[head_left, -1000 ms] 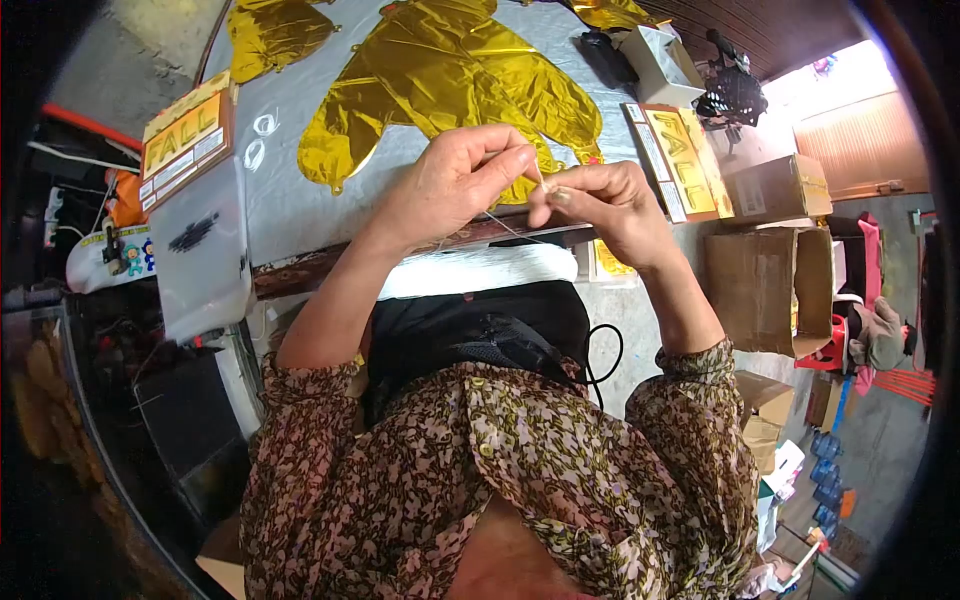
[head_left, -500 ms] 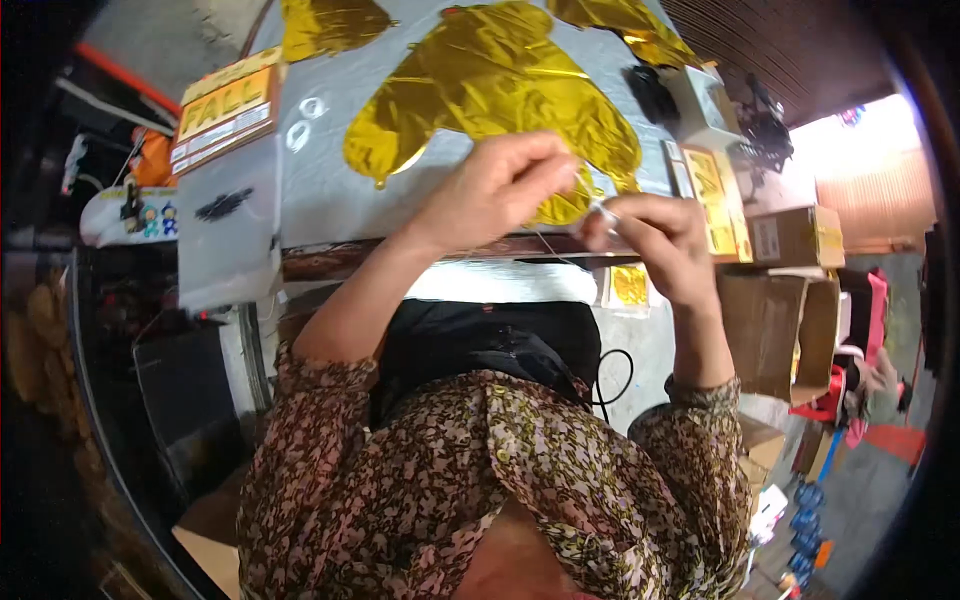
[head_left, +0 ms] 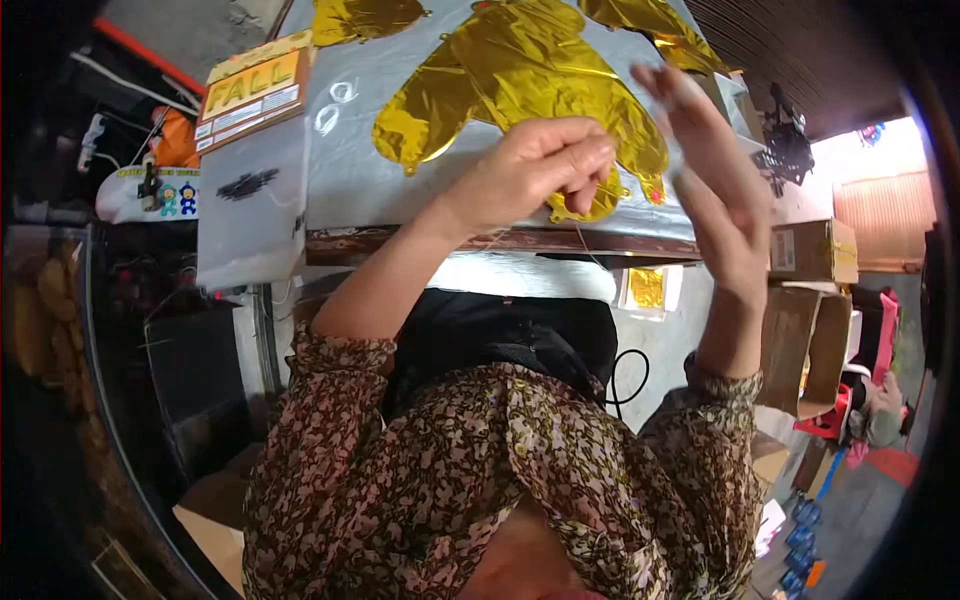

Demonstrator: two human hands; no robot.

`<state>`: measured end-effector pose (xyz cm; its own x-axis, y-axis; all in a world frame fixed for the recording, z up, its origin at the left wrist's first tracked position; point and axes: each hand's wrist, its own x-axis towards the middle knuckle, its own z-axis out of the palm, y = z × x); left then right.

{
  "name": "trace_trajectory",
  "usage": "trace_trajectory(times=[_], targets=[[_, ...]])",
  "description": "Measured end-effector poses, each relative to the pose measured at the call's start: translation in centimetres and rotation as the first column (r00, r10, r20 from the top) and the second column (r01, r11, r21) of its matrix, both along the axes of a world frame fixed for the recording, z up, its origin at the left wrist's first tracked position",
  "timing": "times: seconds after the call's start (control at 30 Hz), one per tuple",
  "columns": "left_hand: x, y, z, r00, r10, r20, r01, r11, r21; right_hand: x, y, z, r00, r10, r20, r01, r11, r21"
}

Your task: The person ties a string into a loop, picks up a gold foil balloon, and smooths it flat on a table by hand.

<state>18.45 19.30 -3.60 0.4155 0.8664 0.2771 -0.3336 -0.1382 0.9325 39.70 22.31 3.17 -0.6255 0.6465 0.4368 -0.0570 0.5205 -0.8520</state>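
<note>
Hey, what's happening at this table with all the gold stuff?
A person in a floral blouse is working at the edge of a grey table covered with flat gold foil balloons. The left hand is closed in a pinch over the nearest balloon's tail, seemingly on a thin thread that hangs down past the table edge. The right hand is raised with open, blurred fingers, holding nothing that can be made out. A package labelled FALL lies at the left.

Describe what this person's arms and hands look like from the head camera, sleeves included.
Both hands are bare: no gloves, rings or watch visible on the left hand or right hand. The brown floral-print blouse sleeves end near the elbows, with gathered cuffs. Forearms uncovered.
</note>
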Motion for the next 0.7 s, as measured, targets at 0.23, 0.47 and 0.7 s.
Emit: trace_trajectory(times=[0.23,0.47,0.7], targets=[[-2.3,0.7,0.6,0.994,0.108,0.017,-0.108,0.993,-0.05,0.9,0.8,-0.5,0.95,0.291,0.112,-0.243,0.916,-0.318],[-2.8,1.7,1.9,0.993,0.117,-0.007,-0.116,0.992,0.042,0.6,2.8,0.9,0.749,0.171,0.64,-0.314,0.943,0.115],[-2.0,1.1,2.2,0.997,0.079,-0.008,-0.079,0.997,-0.023,0.3,3.3,-0.1,0.768,-0.091,0.634,-0.051,0.978,0.202]])
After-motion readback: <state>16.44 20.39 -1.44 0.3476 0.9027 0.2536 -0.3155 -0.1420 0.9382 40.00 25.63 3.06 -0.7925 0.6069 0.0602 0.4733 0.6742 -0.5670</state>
